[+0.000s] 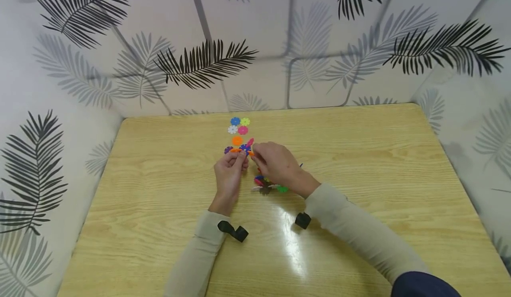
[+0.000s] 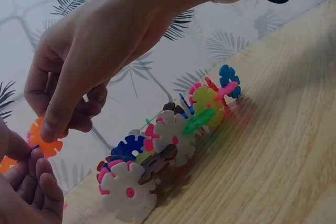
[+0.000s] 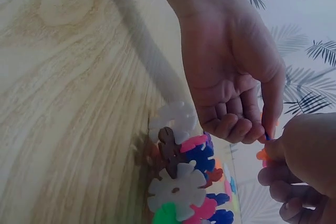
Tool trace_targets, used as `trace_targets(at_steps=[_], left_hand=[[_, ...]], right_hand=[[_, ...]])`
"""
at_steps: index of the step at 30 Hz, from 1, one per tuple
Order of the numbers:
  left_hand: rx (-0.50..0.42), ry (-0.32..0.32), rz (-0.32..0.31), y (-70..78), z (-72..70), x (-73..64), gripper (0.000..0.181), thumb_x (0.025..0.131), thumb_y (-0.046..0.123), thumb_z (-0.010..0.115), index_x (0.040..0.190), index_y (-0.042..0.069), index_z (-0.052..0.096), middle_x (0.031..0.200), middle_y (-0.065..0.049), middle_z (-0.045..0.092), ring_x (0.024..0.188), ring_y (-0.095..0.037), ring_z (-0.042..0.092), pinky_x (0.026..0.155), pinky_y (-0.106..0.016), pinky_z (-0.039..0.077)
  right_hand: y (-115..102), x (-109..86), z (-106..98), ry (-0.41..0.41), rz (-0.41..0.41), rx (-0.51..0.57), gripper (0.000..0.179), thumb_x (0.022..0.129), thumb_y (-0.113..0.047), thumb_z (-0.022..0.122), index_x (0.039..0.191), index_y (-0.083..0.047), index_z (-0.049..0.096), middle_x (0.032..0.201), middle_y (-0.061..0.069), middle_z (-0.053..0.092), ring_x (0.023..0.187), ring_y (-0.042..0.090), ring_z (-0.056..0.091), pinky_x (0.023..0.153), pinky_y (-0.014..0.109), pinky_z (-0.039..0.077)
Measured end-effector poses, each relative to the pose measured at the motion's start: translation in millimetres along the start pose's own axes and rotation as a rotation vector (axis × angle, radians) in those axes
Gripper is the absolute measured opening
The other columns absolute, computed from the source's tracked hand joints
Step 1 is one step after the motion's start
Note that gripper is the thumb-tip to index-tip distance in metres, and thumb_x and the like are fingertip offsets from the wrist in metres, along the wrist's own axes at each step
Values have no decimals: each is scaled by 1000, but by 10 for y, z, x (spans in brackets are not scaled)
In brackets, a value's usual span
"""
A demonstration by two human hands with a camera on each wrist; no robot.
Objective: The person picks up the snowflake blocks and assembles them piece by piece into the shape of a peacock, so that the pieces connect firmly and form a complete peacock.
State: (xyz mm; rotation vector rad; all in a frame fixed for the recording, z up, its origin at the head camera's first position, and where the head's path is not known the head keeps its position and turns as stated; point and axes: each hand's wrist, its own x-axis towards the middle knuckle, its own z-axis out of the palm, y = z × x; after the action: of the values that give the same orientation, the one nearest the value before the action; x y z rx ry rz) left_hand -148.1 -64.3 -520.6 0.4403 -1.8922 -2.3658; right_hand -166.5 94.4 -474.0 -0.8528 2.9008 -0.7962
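Both hands meet over one small cluster of notched plastic flower discs. My left hand [image 1: 229,175] pinches the cluster at a dark blue disc [image 1: 245,148]; only a sliver of blue shows between its fingertips in the right wrist view. My right hand [image 1: 279,164] pinches an orange disc [image 2: 39,136] against that blue disc, thumb on its face. Another orange disc [image 1: 235,150] and a pink disc [image 1: 250,142] show beside the left fingers. Below the right hand stands a chain of joined discs, with white [image 2: 128,192], brown [image 3: 170,149] and green [image 2: 199,121] ones.
Flat loose discs lie beyond the hands: blue [image 1: 235,121], yellow [image 1: 245,121], white [image 1: 232,129], pink [image 1: 242,130] and orange [image 1: 237,141]. A purple disc [image 1: 228,150] is left of the cluster. The wooden table [image 1: 159,190] meets a leaf-patterned backdrop [image 1: 255,75].
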Motion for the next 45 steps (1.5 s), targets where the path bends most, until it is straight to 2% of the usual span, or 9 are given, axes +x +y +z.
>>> trace_targets(at_steps=[4,9,16,19,23,29,34,40,45], left_hand=[[-21,13,2,-20,8,-8,16,106,8,72,90,4,72,83,-3,73,73,-10,65,68,-18,58],[-57,14,-7,-33,3,-10,17,107,9,71,89,7,72,85,-2,73,74,-10,65,69,-18,58],[-256,12,-39,-39,23,-4,25,108,5,66,85,12,71,83,0,71,74,-11,62,69,-19,53],[-276,28,-31,-44,34,-4,27,108,3,66,83,12,70,81,0,71,72,-11,62,69,-19,54],[-211,46,-6,-54,28,-1,24,107,5,69,84,12,70,80,1,72,72,-11,64,69,-19,56],[-49,28,86,-40,-10,19,9,108,11,70,99,9,71,90,5,72,81,-11,67,75,-18,59],[-42,20,135,-2,-43,50,4,108,11,70,104,9,71,93,6,68,81,-9,62,73,-19,56],[-39,17,83,36,-100,88,7,110,10,66,103,11,68,93,6,67,84,-11,63,74,-21,56],[24,-34,41,31,-143,102,7,114,13,58,108,14,62,96,4,59,85,-15,55,75,-25,49]], right_hand=[[-11,2,27,21,-43,-24,24,111,-13,65,88,-11,57,75,1,56,73,20,50,68,29,40],[-18,20,43,30,-70,-105,18,111,-14,64,94,-11,60,82,1,60,81,21,55,72,29,45],[-38,80,94,57,-79,-123,12,112,-13,63,101,-9,63,87,4,65,80,23,54,69,28,44],[-44,95,107,59,-72,-109,13,112,-12,62,99,-8,62,86,5,65,78,23,53,68,28,43],[-49,96,102,49,-49,-73,17,112,-14,63,95,-8,61,82,5,62,76,22,52,69,29,42],[-55,61,100,30,-8,-89,18,110,-23,68,99,-9,63,80,2,62,76,19,55,67,28,45],[-86,35,70,55,-42,-134,14,108,-24,71,104,-10,69,88,1,72,82,19,62,70,30,55],[-33,76,-69,65,-26,-74,12,107,-22,71,109,-11,77,97,2,80,86,19,72,72,34,62],[153,373,-207,7,72,-4,16,109,-18,65,113,-9,78,104,6,81,92,23,75,81,39,63]])
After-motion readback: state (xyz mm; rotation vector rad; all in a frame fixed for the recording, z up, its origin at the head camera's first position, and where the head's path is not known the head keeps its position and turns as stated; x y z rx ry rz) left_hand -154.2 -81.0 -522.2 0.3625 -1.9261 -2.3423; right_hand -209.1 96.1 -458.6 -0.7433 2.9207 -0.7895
